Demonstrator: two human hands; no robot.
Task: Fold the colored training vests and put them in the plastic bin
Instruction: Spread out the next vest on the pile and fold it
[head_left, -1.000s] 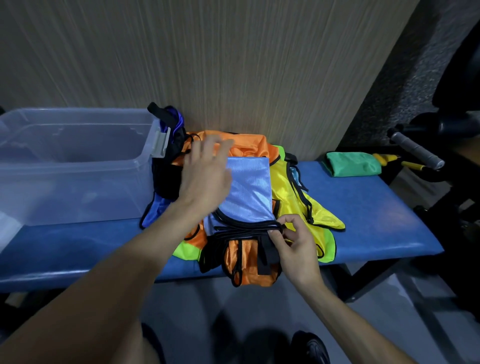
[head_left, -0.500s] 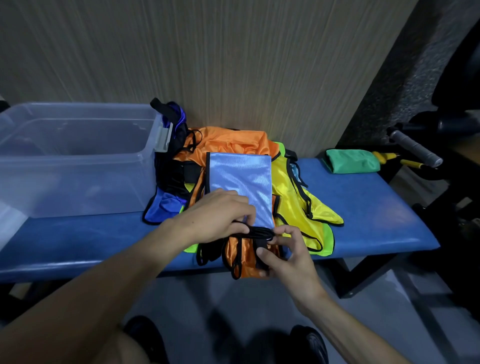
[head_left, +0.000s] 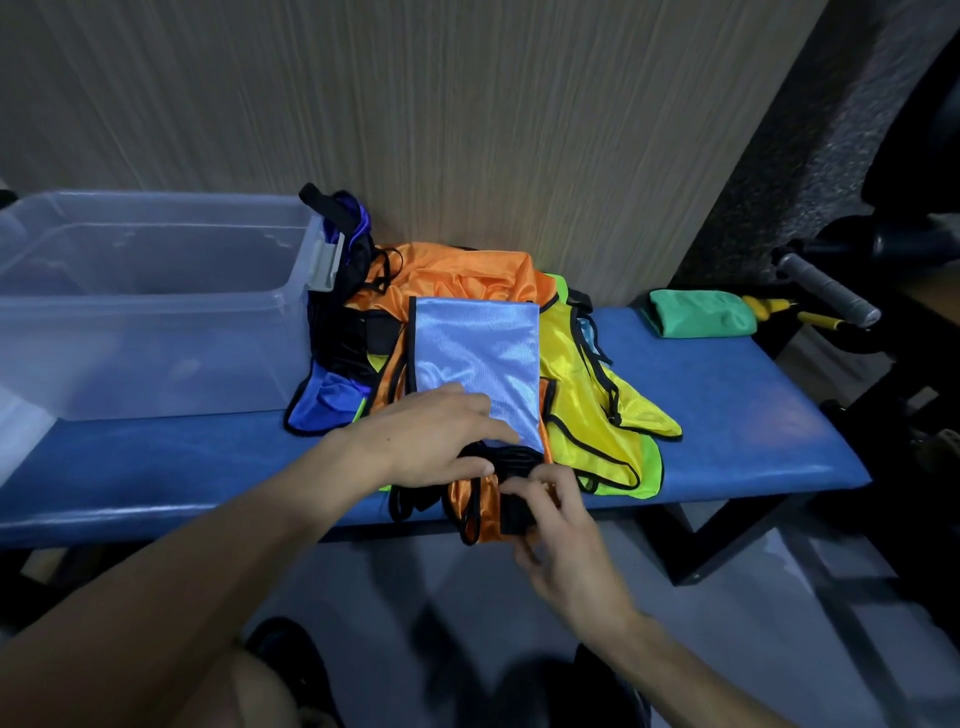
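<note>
Vests lie heaped on the blue tabletop (head_left: 727, 415), against the wood-grain wall (head_left: 467, 104). On top of the heap is a light blue vest (head_left: 478, 353), folded to a flat rectangle with black trim. Under it are an orange vest (head_left: 457, 275), whose lower end hangs over the front edge of the tabletop, a yellow vest (head_left: 587, 405) spread to the right, and a dark blue vest (head_left: 322, 405) bunched at the left beside black straps.

The left hand (head_left: 431, 441) rests on the near end of the light blue vest, fingers mostly straight and pressing the cloth down, thumb by the black trim. The right hand (head_left: 550, 519) is at the front edge just below it, its fingers curled and pinching the bunched black trim of the vest; the hand is blurred.

The clear plastic bin (head_left: 156, 322) stands at the left end of the tabletop, touching the heap, with a grey latch (head_left: 326, 265) on its near side; no vest shows inside. A green folded vest (head_left: 696, 312) sits apart at the right end. Beyond it are a grey-gripped bar (head_left: 826, 286) and yellow handles (head_left: 779, 309). Dark shoes (head_left: 291, 670) show on the grey floor (head_left: 727, 623) below.
</note>
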